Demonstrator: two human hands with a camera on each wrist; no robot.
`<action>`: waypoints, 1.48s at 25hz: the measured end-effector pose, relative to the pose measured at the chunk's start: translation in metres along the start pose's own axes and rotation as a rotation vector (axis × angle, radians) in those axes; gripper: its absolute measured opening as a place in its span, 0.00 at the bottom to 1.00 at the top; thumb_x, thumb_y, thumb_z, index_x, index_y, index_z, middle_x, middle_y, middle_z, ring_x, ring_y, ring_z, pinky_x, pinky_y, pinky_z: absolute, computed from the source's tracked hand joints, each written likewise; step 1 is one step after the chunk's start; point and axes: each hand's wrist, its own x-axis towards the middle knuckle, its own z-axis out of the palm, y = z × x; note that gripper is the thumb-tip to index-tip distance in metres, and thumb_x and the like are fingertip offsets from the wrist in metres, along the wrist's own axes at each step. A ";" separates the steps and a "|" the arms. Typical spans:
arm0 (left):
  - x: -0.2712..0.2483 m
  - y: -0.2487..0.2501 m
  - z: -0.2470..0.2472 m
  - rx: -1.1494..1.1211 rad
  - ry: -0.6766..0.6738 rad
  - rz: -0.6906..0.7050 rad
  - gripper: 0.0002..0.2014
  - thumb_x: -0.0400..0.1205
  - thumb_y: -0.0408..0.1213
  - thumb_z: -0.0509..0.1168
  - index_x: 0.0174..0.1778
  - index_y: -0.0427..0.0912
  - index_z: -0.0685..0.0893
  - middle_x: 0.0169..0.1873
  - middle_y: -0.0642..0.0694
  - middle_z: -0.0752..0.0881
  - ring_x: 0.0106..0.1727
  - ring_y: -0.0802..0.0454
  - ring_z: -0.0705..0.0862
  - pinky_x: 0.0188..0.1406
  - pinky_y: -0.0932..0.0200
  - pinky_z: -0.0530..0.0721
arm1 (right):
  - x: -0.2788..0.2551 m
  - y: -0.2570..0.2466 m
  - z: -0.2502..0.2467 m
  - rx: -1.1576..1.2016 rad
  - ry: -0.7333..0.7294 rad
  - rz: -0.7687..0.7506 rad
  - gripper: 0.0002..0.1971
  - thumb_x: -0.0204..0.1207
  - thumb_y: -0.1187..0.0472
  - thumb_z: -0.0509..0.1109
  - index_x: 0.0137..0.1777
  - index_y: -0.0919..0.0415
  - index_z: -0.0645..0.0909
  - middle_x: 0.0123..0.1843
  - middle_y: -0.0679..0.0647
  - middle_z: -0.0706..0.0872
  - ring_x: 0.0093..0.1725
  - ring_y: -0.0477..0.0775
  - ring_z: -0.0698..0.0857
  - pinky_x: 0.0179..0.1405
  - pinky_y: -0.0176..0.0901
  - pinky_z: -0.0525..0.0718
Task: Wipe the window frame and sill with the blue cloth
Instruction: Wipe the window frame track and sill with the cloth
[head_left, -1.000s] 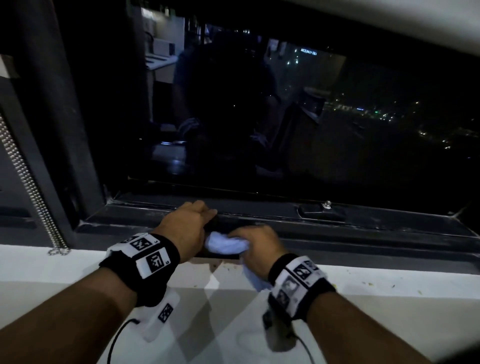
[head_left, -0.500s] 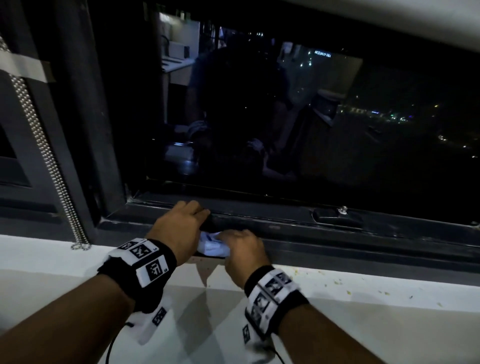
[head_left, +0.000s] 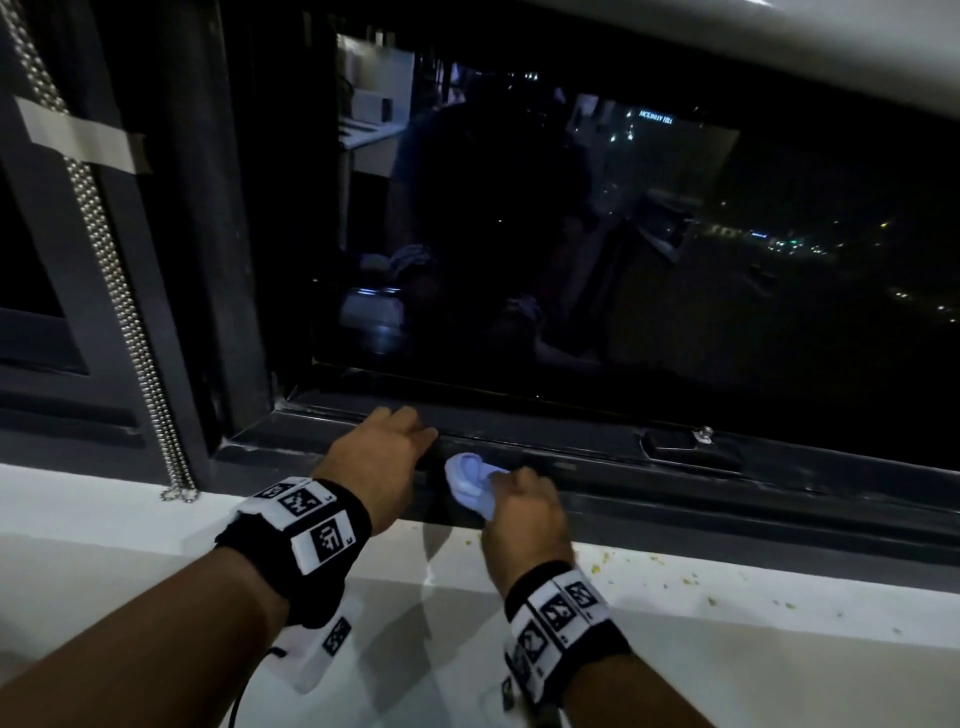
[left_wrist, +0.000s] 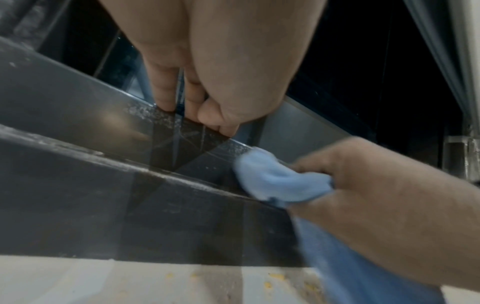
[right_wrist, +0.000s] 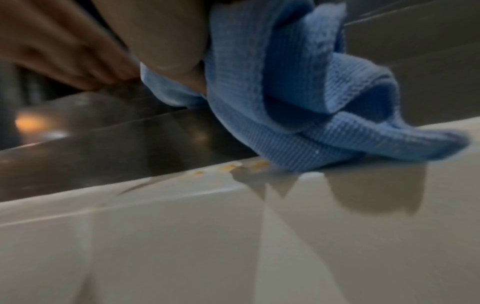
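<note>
My right hand (head_left: 524, 514) grips the bunched blue cloth (head_left: 470, 480) and holds it against the dark window frame (head_left: 675, 483) at its lower rail. In the right wrist view the blue cloth (right_wrist: 298, 102) hangs down, and its tail touches the white sill (right_wrist: 182, 226). My left hand (head_left: 384, 452) lies just left of the cloth, a small gap apart. Its fingers (left_wrist: 166, 96) press on the dusty frame rail (left_wrist: 78, 185) and hold nothing. The left wrist view shows the cloth (left_wrist: 278, 181) bulging out of my right hand (left_wrist: 389, 195).
Yellow crumbs (head_left: 644, 561) are scattered on the white sill (head_left: 727, 597) right of my hands. A latch (head_left: 691, 444) sits on the frame further right. A beaded chain (head_left: 130, 312) hangs at the left beside a taped post (head_left: 83, 137). Dark glass (head_left: 571, 234) rises behind the rail.
Both hands slid left along the lower rail. The cloth then came back slightly right, away from my left hand, and more of it shows past my right fingers.
</note>
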 end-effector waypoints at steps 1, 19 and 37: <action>0.001 0.000 -0.001 0.019 -0.011 0.004 0.25 0.80 0.37 0.57 0.76 0.47 0.66 0.67 0.46 0.72 0.63 0.44 0.70 0.63 0.54 0.72 | 0.001 -0.008 -0.001 0.025 -0.028 -0.025 0.22 0.33 0.64 0.80 0.34 0.55 0.87 0.30 0.55 0.84 0.29 0.58 0.83 0.27 0.35 0.81; -0.004 0.002 0.003 -0.073 0.015 -0.029 0.28 0.79 0.33 0.57 0.77 0.48 0.65 0.66 0.49 0.71 0.63 0.46 0.69 0.61 0.50 0.77 | -0.001 0.055 -0.020 0.064 -0.003 -0.091 0.22 0.55 0.69 0.70 0.51 0.55 0.88 0.46 0.55 0.88 0.45 0.62 0.86 0.45 0.44 0.85; 0.000 0.014 -0.001 -0.024 -0.011 -0.134 0.26 0.79 0.33 0.59 0.75 0.50 0.68 0.62 0.49 0.72 0.59 0.46 0.71 0.59 0.53 0.78 | -0.009 0.091 -0.039 0.048 0.112 -0.007 0.17 0.59 0.68 0.74 0.50 0.55 0.87 0.43 0.55 0.85 0.42 0.60 0.85 0.38 0.44 0.84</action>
